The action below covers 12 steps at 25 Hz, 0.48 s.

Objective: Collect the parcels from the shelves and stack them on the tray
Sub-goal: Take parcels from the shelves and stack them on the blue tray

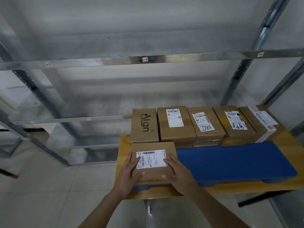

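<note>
Both forearms reaching forward. Left hand point(127, 174) and right hand point(178, 174) flat, fingers point(134, 162) spread, pressed against sides and top of small brown cardboard parcel with white label point(153, 163). Under fingers: matte blue plastic tray point(238, 162) on yellow wooden counter point(122, 145). Beyond fingertips: row of five taped cardboard boxes point(176, 125).

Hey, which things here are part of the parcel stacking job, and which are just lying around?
Part of the job:
- parcel held between left hand and right hand
- blue tray
- row of five parcels behind it
- metal shelves

Just lying about:
- wooden table under the tray
- dark, red-tipped object at far left
</note>
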Available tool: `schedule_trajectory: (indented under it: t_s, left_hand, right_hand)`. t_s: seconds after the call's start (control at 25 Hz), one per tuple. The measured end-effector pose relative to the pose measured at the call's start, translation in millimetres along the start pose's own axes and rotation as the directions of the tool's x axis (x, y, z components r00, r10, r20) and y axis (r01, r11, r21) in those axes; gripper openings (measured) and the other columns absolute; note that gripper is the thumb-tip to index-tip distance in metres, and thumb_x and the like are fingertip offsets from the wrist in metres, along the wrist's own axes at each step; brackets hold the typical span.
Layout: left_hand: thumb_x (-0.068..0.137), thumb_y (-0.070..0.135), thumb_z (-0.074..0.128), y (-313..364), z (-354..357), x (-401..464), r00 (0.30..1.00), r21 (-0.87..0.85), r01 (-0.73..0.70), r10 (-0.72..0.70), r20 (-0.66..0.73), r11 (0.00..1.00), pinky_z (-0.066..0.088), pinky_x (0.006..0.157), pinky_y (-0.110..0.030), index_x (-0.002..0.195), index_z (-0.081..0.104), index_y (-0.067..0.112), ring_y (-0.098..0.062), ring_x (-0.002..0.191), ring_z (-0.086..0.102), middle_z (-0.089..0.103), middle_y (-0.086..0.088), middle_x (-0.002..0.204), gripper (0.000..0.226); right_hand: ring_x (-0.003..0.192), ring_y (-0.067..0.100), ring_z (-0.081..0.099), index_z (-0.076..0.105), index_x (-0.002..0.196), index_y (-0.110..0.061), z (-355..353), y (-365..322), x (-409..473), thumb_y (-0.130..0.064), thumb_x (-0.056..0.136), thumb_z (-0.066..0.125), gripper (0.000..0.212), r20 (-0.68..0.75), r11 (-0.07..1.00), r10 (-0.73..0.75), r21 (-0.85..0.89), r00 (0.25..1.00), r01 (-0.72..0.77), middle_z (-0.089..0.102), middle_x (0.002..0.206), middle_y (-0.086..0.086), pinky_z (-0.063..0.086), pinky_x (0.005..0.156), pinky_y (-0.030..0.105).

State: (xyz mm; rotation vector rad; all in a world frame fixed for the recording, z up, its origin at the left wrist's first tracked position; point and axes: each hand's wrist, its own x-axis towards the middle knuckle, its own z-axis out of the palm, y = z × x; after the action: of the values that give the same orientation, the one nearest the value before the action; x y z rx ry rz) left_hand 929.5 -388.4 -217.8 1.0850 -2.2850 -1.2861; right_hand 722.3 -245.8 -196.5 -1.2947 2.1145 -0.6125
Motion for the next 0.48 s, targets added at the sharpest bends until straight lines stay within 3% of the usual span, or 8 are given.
schedule_trajectory:
  t_s: [0.24,0.48]
  left_hand:
    - [0.088,0.046,0.067,-0.2,0.9,2.7,1.000,0.014,0.010,-0.010,-0.008,1.000,0.035,0.091,-0.006,0.135,0.030,0.058,0.002,0.134,0.031,0.001,0.029,0.159,0.061]
    - [0.090,0.044,0.065,3.0,1.0,1.8,1.000,0.007,0.014,-0.014,0.001,1.000,0.036,0.086,-0.002,0.135,0.027,0.058,0.005,0.133,0.028,0.000,0.029,0.159,0.061]
  right_hand:
    - [0.146,0.011,0.026,0.036,0.151,-0.035,-5.9,-1.8,3.9,-0.041,0.092,0.066,0.066,0.018,1.000,0.005,-0.018,1.000,-0.005,0.009,0.165,-0.018,0.027,0.117,0.035]
    - [0.146,0.013,0.026,0.035,0.151,-0.035,-8.6,-1.9,5.4,-0.040,0.093,0.066,0.066,0.031,1.000,0.015,-0.020,0.999,-0.015,0.010,0.165,-0.015,0.027,0.118,0.036]
